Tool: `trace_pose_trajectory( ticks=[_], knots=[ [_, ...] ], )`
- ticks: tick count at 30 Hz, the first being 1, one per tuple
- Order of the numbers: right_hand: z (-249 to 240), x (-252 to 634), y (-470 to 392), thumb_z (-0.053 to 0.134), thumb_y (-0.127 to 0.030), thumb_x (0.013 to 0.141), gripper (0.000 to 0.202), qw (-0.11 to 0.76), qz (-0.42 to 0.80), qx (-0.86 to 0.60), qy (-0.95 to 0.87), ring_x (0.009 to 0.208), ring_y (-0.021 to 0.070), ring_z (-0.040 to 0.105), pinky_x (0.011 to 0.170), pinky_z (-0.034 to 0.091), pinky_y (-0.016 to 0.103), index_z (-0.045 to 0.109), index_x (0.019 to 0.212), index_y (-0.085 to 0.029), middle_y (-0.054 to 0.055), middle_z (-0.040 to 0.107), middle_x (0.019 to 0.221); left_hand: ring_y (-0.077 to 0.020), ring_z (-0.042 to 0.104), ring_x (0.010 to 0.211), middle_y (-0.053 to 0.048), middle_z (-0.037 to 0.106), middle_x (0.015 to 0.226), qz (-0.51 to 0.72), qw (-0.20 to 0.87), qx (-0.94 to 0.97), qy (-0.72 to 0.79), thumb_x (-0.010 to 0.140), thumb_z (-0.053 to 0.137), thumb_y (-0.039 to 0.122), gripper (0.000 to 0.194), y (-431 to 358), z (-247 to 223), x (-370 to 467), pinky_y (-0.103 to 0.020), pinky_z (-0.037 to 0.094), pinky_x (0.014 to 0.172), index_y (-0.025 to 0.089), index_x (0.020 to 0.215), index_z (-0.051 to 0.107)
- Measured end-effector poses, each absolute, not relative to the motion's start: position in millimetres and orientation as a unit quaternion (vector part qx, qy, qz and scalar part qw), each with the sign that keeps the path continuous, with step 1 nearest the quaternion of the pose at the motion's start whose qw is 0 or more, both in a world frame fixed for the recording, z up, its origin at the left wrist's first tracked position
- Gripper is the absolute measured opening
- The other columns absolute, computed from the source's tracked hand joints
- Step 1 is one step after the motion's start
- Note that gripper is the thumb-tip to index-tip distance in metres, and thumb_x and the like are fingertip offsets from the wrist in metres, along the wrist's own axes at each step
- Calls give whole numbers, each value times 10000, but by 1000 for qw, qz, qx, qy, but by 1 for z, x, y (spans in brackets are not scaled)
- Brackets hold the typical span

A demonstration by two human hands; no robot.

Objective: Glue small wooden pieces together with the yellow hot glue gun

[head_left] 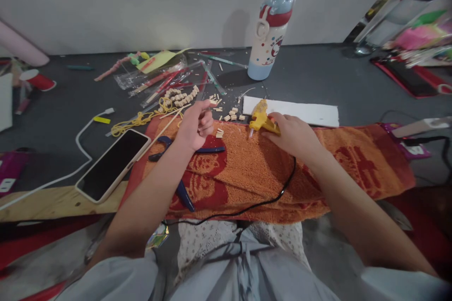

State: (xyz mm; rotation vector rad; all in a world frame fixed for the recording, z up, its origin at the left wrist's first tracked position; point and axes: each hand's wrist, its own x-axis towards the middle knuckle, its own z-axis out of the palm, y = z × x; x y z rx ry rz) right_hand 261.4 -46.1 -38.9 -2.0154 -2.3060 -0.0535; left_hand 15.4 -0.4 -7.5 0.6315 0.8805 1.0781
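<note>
Blue-handled pliers [185,196] are lying on the orange towel [243,164], with short stick pieces [219,133] apparently remaining unjoined. The left hand [197,124] is pinching what looks like a small wooden piece [213,103], its grip nearly closed; the right hand [294,134] is holding a yellow glue gun [260,120] by its handle, fingers curled. Beyond, stick bundles [233,115] are sitting seemingly finished on the tabletop [318,73], a longer chain [183,98] lying leftward.

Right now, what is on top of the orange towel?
The towel bears a blue tool, small wooden pieces and a black cord; the right hand holds a yellow glue gun at the towel's far edge. The left forearm hides the tool's middle and whatever lies there.
</note>
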Motion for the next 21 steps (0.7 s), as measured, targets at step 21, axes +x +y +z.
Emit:
trace_pose_trajectory(
  ticks=[21],
  knots=[
    [-33,296,-32,541,-427,815,203,403,484,-592,-504,662,189,576,650,480,344,556,818,-224,40,586,732,-14,170,296,104,286,369,493,715,290,403,838,592,282,213,0,-6,15,-160,105,307,160,664,604]
  ],
)
